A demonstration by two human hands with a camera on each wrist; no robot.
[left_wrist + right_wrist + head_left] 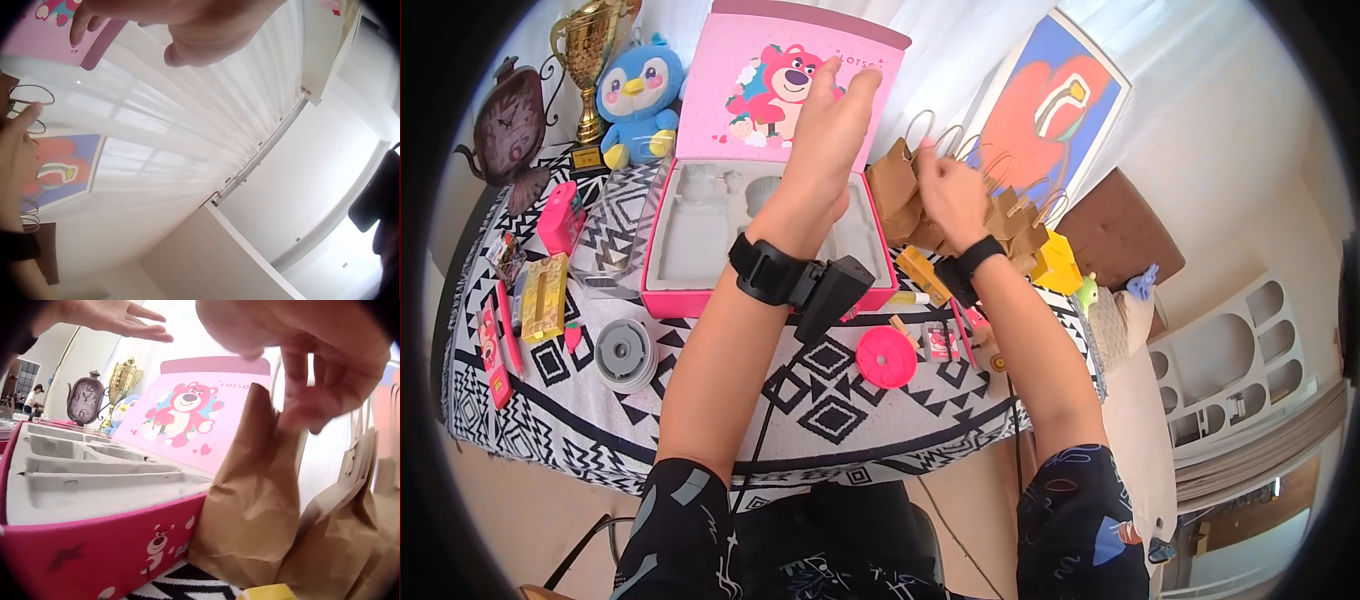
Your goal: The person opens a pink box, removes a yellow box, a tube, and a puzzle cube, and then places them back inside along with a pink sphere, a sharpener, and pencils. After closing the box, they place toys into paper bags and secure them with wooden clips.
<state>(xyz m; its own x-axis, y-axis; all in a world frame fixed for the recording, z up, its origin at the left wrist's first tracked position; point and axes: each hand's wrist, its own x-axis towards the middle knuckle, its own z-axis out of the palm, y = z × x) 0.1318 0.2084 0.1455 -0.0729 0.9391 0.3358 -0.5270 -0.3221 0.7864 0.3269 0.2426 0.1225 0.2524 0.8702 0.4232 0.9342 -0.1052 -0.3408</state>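
Note:
My left hand [832,140] is raised in front of the open lid [745,60] of a pink gift box [675,303], fingers straight and holding nothing. At the box's right side stands a brown paper bag [247,506] with a twisted handle. My right hand [955,195] is at the top of this bag, its curled fingers [306,406] pinching the upper edge. Part of the bag's mouth is hidden behind the fingers. Inside the box lies a grey moulded tray [675,255] with hollow compartments.
More brown paper bags [340,531] stand right of the first, near a yellow box [1055,262]. A pink disc [886,357] and a grey round container [624,353] lie in front. Behind at left are a blue plush [638,95], a gold trophy [590,60] and a clock [85,400].

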